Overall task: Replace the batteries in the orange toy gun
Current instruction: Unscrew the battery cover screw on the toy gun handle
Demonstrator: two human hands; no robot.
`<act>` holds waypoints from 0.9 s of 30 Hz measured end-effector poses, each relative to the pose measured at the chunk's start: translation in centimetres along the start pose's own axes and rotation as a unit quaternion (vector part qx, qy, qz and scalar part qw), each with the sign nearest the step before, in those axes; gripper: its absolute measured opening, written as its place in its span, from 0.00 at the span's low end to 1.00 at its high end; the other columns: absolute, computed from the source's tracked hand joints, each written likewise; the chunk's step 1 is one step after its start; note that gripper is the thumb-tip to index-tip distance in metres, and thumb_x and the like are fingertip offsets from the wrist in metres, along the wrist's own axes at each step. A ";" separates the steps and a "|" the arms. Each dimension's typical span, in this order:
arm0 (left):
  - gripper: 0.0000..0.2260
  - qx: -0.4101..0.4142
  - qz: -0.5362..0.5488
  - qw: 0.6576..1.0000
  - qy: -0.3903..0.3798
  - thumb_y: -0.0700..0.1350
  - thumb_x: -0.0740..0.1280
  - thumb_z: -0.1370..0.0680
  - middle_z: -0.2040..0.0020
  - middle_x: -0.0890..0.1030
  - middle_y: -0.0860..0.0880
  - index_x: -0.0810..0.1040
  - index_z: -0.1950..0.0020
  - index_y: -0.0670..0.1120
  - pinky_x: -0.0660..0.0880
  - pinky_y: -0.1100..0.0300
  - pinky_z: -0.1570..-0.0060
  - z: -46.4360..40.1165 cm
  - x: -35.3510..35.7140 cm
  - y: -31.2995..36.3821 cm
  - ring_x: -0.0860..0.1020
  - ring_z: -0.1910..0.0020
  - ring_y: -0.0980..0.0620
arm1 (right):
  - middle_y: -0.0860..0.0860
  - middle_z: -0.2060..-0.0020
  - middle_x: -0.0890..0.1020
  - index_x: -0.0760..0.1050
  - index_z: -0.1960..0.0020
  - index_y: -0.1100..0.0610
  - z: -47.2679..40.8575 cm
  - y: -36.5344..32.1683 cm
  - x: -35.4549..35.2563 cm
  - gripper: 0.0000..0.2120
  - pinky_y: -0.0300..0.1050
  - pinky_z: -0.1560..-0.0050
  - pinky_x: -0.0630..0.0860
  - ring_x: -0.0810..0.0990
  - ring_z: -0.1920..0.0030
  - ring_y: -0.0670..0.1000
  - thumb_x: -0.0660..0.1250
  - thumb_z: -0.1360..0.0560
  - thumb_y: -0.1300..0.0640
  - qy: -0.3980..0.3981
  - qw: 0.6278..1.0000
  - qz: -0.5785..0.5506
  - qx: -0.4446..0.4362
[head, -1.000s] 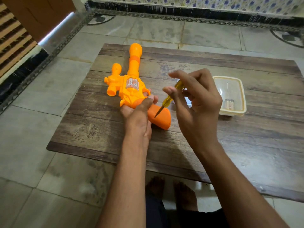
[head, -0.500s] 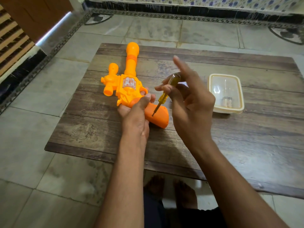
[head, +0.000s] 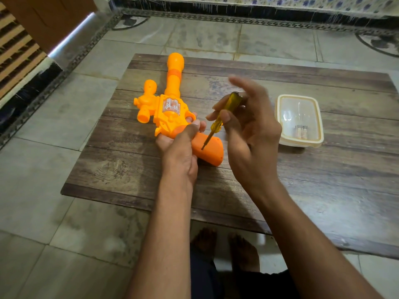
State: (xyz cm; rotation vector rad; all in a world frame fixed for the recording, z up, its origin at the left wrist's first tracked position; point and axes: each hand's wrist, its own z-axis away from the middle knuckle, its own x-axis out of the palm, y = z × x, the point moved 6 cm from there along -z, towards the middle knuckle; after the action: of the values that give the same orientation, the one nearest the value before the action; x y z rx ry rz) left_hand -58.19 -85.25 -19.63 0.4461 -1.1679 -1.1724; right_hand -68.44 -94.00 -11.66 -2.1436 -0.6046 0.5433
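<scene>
The orange toy gun lies flat on the low wooden table, barrel pointing away from me. My left hand grips it where the body meets the darker orange handle. My right hand pinches a yellow translucent screwdriver between thumb and fingers, with the other fingers spread out. The screwdriver leans down to the left and its tip sits on the handle.
A clear plastic box with a cream rim stands on the table to the right of my right hand, with small batteries inside. Grey tiled floor surrounds the table. My bare feet show under the near edge.
The fingers of my right hand have shifted round the screwdriver, going from curled to spread, while its tip stays on the handle. My left hand and the gun have kept their place.
</scene>
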 end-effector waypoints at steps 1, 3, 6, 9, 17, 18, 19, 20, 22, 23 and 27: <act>0.15 0.003 0.002 1.000 -0.003 0.27 0.71 0.25 0.53 0.86 0.43 0.78 0.52 0.48 0.82 0.42 0.44 0.0 0.0 0.0 0.86 0.61 0.50 | 0.57 0.51 0.81 0.73 0.32 0.66 0.1 0.0 0.1 0.17 0.59 0.51 0.81 0.85 0.51 0.57 0.64 0.21 0.72 -0.012 1.000 -0.002 -0.001; 0.16 0.010 0.010 1.000 -0.007 0.26 0.70 0.25 0.58 0.86 0.46 0.78 0.52 0.48 0.83 0.45 0.48 0.0 0.0 0.0 0.85 0.63 0.52 | 0.58 0.50 0.80 0.75 0.34 0.65 0.1 -0.4 0.3 0.14 0.55 0.52 0.82 0.84 0.51 0.57 0.67 0.19 0.66 -0.020 1.000 0.014 -0.009; 0.18 0.007 0.029 1.000 -0.001 0.24 0.69 0.25 0.62 0.86 0.49 0.77 0.52 0.48 0.82 0.44 0.49 -0.2 -0.1 -0.1 0.85 0.67 0.54 | 0.58 0.53 0.76 0.79 0.34 0.64 -0.2 -0.5 0.2 0.18 0.40 0.55 0.80 0.79 0.56 0.51 0.74 0.23 0.65 0.006 0.998 0.056 -0.026; 0.17 0.000 0.022 1.000 0.004 0.26 0.70 0.25 0.58 0.85 0.47 0.77 0.53 0.49 0.81 0.39 0.43 -0.2 0.0 0.0 0.85 0.65 0.52 | 0.59 0.53 0.78 0.73 0.28 0.63 -0.2 -0.2 0.4 0.24 0.51 0.51 0.82 0.82 0.53 0.54 0.70 0.23 0.71 0.002 1.000 0.019 -0.013; 0.15 0.007 0.015 1.000 -0.001 0.26 0.71 0.26 0.52 0.84 0.41 0.78 0.50 0.46 0.80 0.37 0.40 -0.5 -0.2 -0.1 0.85 0.58 0.48 | 0.54 0.47 0.78 0.73 0.31 0.62 0.1 -0.1 1.1 0.18 0.52 0.52 0.82 0.81 0.54 0.55 0.70 0.20 0.63 -0.047 0.999 -0.012 0.022; 0.16 0.008 0.021 1.000 0.003 0.25 0.71 0.26 0.51 0.84 0.41 0.78 0.50 0.46 0.79 0.36 0.39 -0.6 -0.2 -0.2 0.84 0.57 0.46 | 0.54 0.46 0.78 0.74 0.31 0.62 -0.1 -0.1 1.1 0.20 0.49 0.54 0.81 0.80 0.56 0.54 0.73 0.22 0.63 -0.042 0.999 0.007 0.013; 0.17 0.008 0.025 1.000 0.006 0.25 0.71 0.26 0.52 0.84 0.42 0.78 0.50 0.47 0.79 0.35 0.39 -0.5 -0.2 -0.1 0.84 0.56 0.45 | 0.52 0.45 0.78 0.74 0.30 0.62 -0.2 -0.1 1.1 0.22 0.49 0.54 0.81 0.79 0.56 0.54 0.73 0.23 0.64 -0.038 0.999 0.017 0.004; 0.18 0.006 0.026 1.000 0.012 0.25 0.71 0.26 0.53 0.85 0.43 0.77 0.52 0.48 0.79 0.33 0.39 -0.5 -0.2 -0.1 0.85 0.55 0.44 | 0.51 0.43 0.78 0.72 0.28 0.62 -0.3 0.1 1.2 0.25 0.51 0.53 0.81 0.79 0.56 0.55 0.72 0.23 0.66 -0.041 0.999 0.016 0.000; 0.17 0.003 0.019 1.000 0.018 0.25 0.72 0.27 0.52 0.85 0.42 0.78 0.54 0.48 0.78 0.31 0.39 -0.7 -0.2 -0.2 0.85 0.51 0.40 | 0.52 0.39 0.79 0.66 0.22 0.63 -0.3 0.6 1.4 0.30 0.59 0.50 0.80 0.80 0.55 0.60 0.67 0.23 0.71 -0.060 0.998 -0.018 0.012; 0.16 0.000 0.020 1.000 0.021 0.26 0.72 0.27 0.51 0.86 0.41 0.79 0.54 0.48 0.78 0.31 0.39 -0.8 -0.3 -0.3 0.85 0.49 0.39 | 0.54 0.40 0.79 0.62 0.21 0.63 -0.2 0.8 1.5 0.31 0.62 0.49 0.79 0.80 0.55 0.62 0.65 0.22 0.73 -0.072 0.997 -0.035 0.020; 0.17 0.003 0.027 1.000 0.008 0.25 0.71 0.27 0.47 0.85 0.38 0.79 0.51 0.47 0.79 0.34 0.39 -0.8 -0.3 -0.4 0.85 0.47 0.38 | 0.53 0.42 0.79 0.66 0.25 0.63 0.3 0.7 1.6 0.25 0.63 0.49 0.80 0.82 0.50 0.59 0.66 0.21 0.71 -0.098 0.993 -0.059 0.028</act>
State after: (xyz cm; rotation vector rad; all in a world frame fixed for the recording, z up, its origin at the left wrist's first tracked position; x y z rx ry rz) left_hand -57.62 -85.38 -20.38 0.4250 -1.1633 -1.1163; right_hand -67.23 -93.28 -12.67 -2.0008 -0.8097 0.7023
